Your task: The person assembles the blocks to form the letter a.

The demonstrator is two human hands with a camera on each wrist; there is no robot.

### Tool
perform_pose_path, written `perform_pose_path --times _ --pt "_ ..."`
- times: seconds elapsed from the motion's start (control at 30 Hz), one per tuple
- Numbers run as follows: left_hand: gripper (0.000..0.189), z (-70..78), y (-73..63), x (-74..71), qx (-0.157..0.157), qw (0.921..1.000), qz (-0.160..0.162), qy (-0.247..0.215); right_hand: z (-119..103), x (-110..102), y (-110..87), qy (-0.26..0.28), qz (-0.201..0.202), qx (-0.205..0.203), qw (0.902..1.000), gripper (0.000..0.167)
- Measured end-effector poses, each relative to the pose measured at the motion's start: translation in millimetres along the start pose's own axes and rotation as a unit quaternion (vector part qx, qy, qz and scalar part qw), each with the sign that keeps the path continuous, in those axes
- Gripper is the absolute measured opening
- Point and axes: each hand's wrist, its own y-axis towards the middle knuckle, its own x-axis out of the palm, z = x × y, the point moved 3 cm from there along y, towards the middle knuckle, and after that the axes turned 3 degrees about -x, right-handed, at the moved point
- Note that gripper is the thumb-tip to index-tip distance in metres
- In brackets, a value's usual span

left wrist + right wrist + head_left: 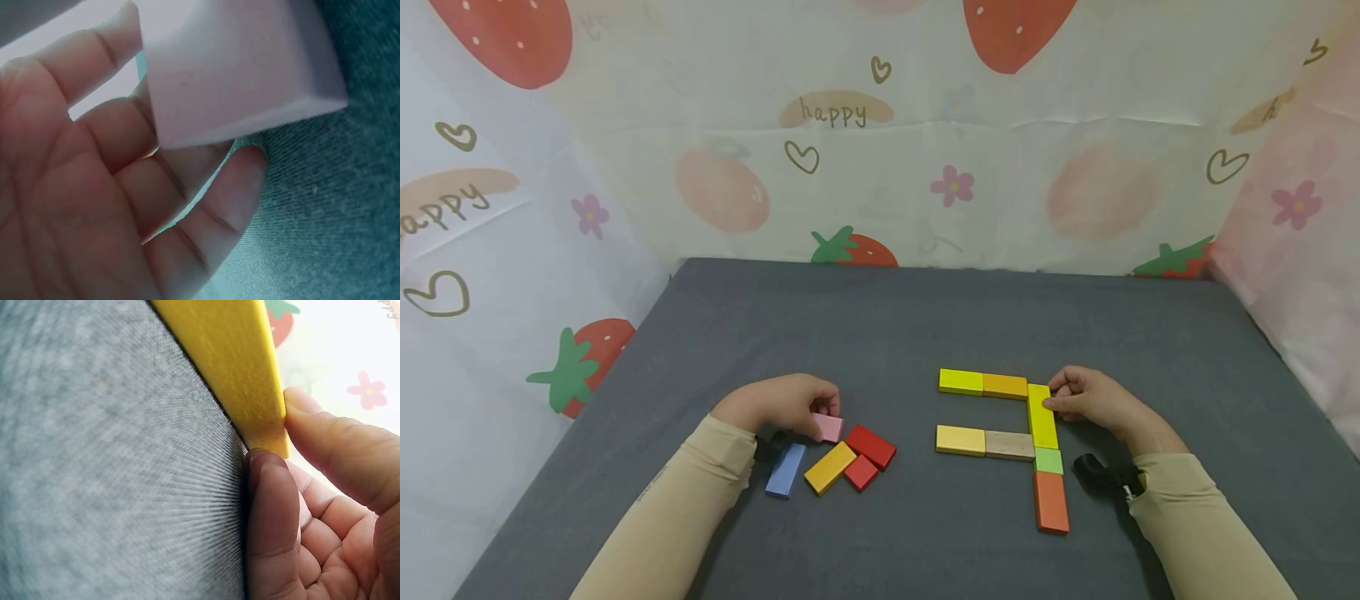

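My left hand (786, 403) holds a small pink block (830, 427) by its edge; in the left wrist view the pink block (240, 62) fills the top, with the fingers bent behind it. On the right, my right hand (1096, 402) pinches the upper right edge of a yellow block (1042, 423) with thumb and index finger. This yellow block (234, 359) also shows in the right wrist view, thumb on its face, index finger at its edge. It lies upright in line with a light green block (1048, 461) and an orange-red block (1051, 502).
Two rows run left from that column: lime-yellow (961, 382) and orange (1004, 387) blocks above, pale yellow (960, 440) and wood-coloured (1009, 445) blocks below. Near my left hand lie blue (786, 471), golden yellow (830, 468) and two red blocks (871, 447). Grey cloth (865, 333) covers the table.
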Motion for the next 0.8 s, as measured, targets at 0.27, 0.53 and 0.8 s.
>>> perform_pose_path --times 0.27,0.53,0.8 --pt "0.012 -1.1 2.8 -2.3 -0.014 0.9995 0.030 0.000 -1 1 0.2 -0.006 0.004 0.005 1.0000 0.031" --pt "0.018 5.8 7.9 -5.4 0.006 0.9972 0.073 0.012 0 0 1.4 -0.006 0.003 0.006 1.0000 0.031" --pt "0.032 29.1 10.6 -2.4 0.037 0.9951 0.091 -0.009 1 1 2.4 -0.004 0.002 0.007 1.0000 0.031"
